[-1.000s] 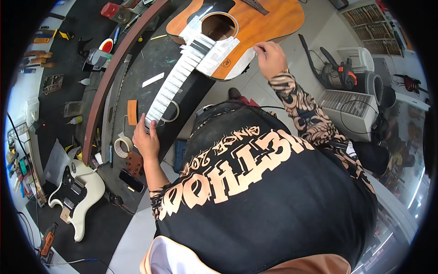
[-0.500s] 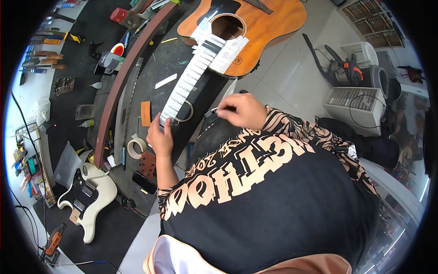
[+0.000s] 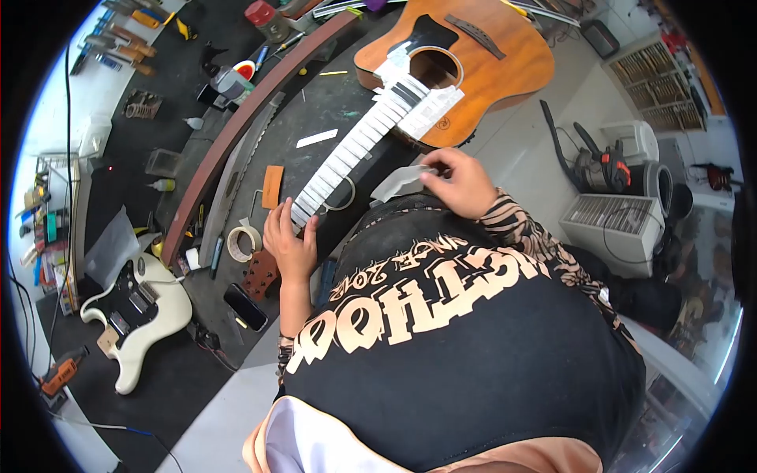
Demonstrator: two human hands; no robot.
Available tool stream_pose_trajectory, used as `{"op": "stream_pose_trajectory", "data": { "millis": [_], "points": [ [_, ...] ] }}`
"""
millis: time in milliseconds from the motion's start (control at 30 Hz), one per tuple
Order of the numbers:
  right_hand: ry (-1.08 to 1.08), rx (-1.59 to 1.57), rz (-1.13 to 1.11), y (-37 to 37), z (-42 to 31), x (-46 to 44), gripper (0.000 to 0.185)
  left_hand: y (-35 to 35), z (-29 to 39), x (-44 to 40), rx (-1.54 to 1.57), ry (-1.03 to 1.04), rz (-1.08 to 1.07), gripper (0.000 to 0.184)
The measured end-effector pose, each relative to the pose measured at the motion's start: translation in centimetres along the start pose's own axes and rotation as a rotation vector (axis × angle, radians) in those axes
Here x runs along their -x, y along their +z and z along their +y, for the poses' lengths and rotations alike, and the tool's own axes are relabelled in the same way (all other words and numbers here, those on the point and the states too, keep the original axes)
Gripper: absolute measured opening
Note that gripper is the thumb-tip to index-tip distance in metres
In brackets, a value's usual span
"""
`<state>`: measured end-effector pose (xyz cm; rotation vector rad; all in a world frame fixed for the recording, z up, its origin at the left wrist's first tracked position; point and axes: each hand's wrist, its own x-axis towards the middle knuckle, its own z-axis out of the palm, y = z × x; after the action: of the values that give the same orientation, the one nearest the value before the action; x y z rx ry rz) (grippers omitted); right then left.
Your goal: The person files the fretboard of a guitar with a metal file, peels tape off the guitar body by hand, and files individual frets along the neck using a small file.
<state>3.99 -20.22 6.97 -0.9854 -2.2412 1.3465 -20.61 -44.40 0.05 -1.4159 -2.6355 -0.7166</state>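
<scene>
An acoustic guitar [image 3: 512,67] lies on the dark bench, its neck pointing toward me at the left. White tape strips [image 3: 355,150] cover the fretboard, and more tape surrounds part of the soundhole. My left hand [image 3: 292,240] is wrapped round the neck near the headstock [image 3: 258,274]. In front of my body, my right hand [image 3: 461,183] pinches a strip of pale tape [image 3: 396,183], which hangs to the left of its fingers, apart from the guitar.
Left of the neck are an orange block [image 3: 272,186], a white strip [image 3: 317,139], a tape roll [image 3: 244,243] and a phone [image 3: 246,307]. A white electric guitar body [image 3: 158,315] lies farther left. A vacuum cleaner [image 3: 603,169] stands on the floor at right.
My right hand has come back from the guitar body toward my torso, and the pale strip now shows clearly in it. My left hand stays on the neck. The view has shifted.
</scene>
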Motion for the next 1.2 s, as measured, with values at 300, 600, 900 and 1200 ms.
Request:
{"op": "stream_pose_trajectory", "data": {
  "millis": [300, 600, 900, 1200],
  "points": [
    [0.117, -0.113, -0.114, -7.2, 4.1, -5.3, 0.027, -2.4, 0.5, 4.2, 0.014, -0.113, 0.004, 0.059],
    [0.091, -0.007, 0.039, -8.5, 5.5, -9.8, 0.028, -1.9, 2.0, 7.2, 0.016, -0.176, -0.037, 0.060],
    [-0.028, 0.316, -0.046, -7.1, 4.6, -13.4, 0.033, -2.3, 1.4, 7.4, 0.000, -0.215, 0.039, 0.057],
    [-0.468, 0.644, -0.239, -6.1, 2.3, -18.0, 0.025, -1.8, 1.8, 8.6, 0.021, -0.252, 0.056, 0.056]
  ]
}}
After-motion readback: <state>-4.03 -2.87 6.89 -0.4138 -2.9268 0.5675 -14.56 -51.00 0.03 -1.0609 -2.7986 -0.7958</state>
